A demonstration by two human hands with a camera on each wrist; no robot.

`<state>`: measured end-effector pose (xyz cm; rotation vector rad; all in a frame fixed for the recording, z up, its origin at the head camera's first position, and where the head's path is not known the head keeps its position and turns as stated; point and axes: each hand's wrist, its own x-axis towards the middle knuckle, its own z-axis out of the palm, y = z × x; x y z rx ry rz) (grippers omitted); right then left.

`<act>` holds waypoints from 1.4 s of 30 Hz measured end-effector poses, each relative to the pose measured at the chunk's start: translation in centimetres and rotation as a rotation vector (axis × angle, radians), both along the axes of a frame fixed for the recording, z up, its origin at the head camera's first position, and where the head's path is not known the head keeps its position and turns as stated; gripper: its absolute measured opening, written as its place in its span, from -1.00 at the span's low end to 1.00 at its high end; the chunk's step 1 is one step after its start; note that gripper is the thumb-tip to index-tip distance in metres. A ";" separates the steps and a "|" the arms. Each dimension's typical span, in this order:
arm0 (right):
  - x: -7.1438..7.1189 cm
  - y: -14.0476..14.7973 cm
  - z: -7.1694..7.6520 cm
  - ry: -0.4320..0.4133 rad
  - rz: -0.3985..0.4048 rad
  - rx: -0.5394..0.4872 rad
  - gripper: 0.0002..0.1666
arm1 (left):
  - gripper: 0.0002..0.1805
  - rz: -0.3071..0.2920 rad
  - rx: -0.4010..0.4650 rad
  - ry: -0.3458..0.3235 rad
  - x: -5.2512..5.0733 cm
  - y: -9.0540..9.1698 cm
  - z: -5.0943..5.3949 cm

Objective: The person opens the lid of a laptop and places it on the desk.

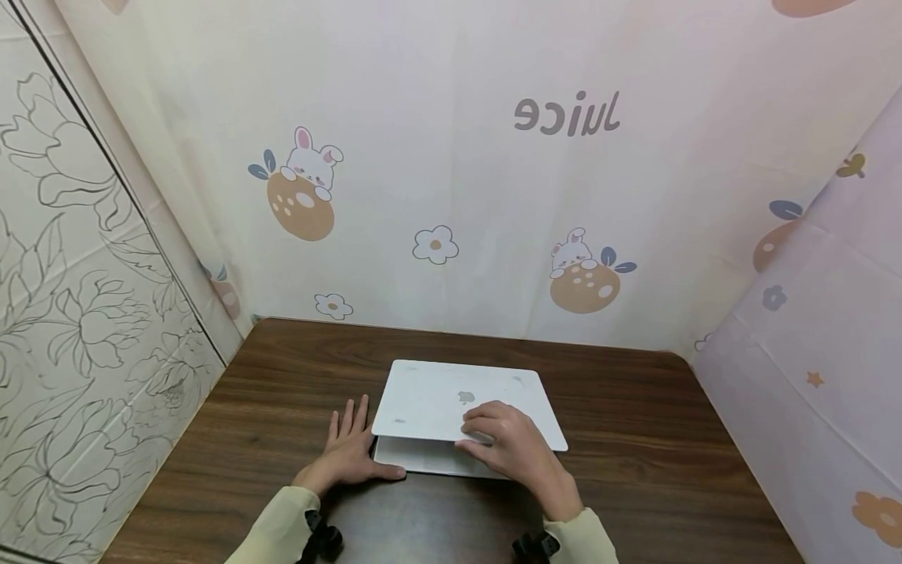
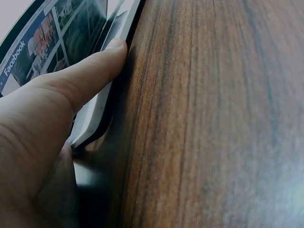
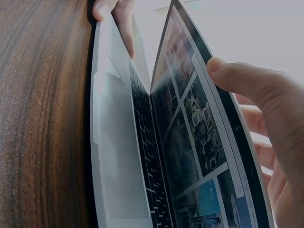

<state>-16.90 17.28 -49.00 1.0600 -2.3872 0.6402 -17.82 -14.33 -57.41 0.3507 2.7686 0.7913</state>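
Observation:
A silver laptop (image 1: 430,395) with an apple mark on its lid lies on the wooden table, its lid partly raised at a narrow angle. My right hand (image 1: 510,442) pinches the lid's front edge, thumb on the screen side and fingers over the outside. The lit screen (image 3: 199,128) shows a page of pictures, above the black keyboard (image 3: 145,137). My left hand (image 1: 351,456) lies with fingers spread at the laptop's left front corner. In the left wrist view its thumb (image 2: 102,61) rests on the edge of the base.
The brown wooden table (image 1: 648,439) extends on both sides of the laptop. Behind it hangs a pale curtain (image 1: 451,196) printed with rabbits, fruit and flowers. A flower-line panel (image 1: 84,337) stands at the left, and another printed cloth (image 1: 810,337) at the right.

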 end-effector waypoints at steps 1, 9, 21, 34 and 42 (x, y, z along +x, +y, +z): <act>0.0 0.0 0.0 0.001 -0.001 0.001 -0.76 | 0.45 0.000 0.000 0.003 0.0 0.0 0.1; -0.2 0.0 0.3 0.014 -0.004 0.000 -0.77 | 0.45 -0.014 0.012 -0.022 0.2 0.1 0.9; -0.3 -0.1 0.6 0.015 0.001 -0.021 -0.81 | 0.43 0.010 0.004 -0.016 0.1 0.1 0.3; -0.5 -0.2 0.9 0.009 -0.008 -0.028 -0.83 | 0.41 0.013 0.006 -0.021 0.2 0.0 0.3; -0.8 -0.1 1.4 0.033 -0.006 -0.032 -0.82 | 0.42 0.007 -0.021 -0.008 0.0 0.0 -0.1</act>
